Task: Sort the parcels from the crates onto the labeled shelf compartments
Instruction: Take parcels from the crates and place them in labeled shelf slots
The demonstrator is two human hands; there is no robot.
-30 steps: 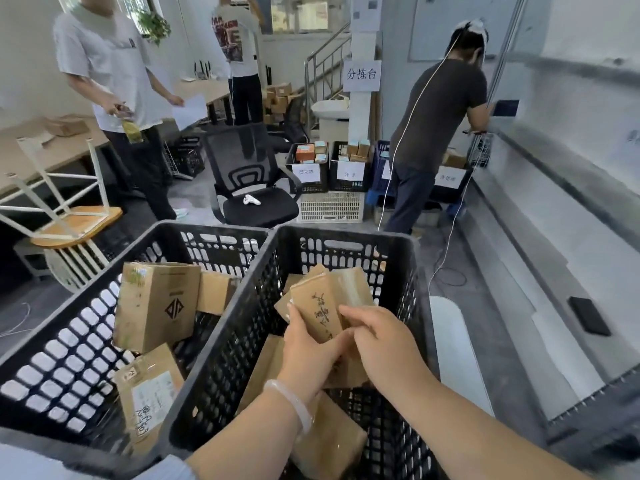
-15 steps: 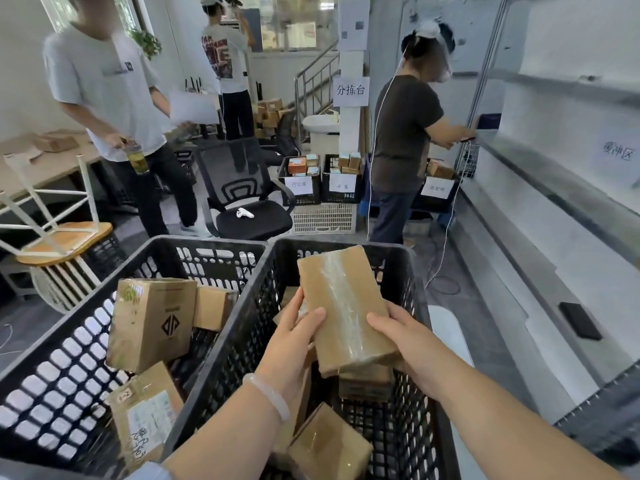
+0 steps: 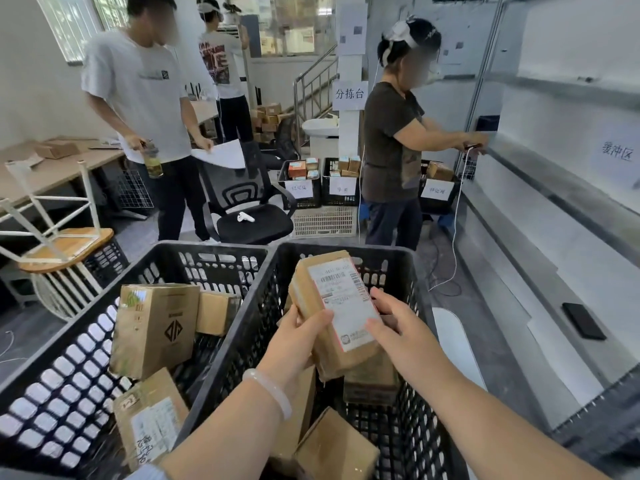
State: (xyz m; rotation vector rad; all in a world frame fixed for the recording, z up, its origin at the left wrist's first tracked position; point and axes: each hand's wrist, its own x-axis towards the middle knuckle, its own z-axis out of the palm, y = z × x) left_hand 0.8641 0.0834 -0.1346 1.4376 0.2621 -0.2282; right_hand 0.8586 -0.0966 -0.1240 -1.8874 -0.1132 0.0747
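Note:
I hold a brown cardboard parcel with a white shipping label facing up, above the right black crate. My left hand grips its left side and my right hand grips its right edge. More parcels lie in that crate beneath, one near the front. The left black crate holds a tall box with a black logo, a small box and a labelled parcel. The grey shelf with a paper label runs along the right.
A person in a dark shirt stands at the shelf ahead. Two people in white shirts stand at the left by a desk. A black office chair, labelled crates and an upturned stool fill the floor ahead. A black phone lies on the lower shelf.
Both hands lifted the parcel out of the right crate and turned it over, so the shipping label now faces up. The view tilted upward.

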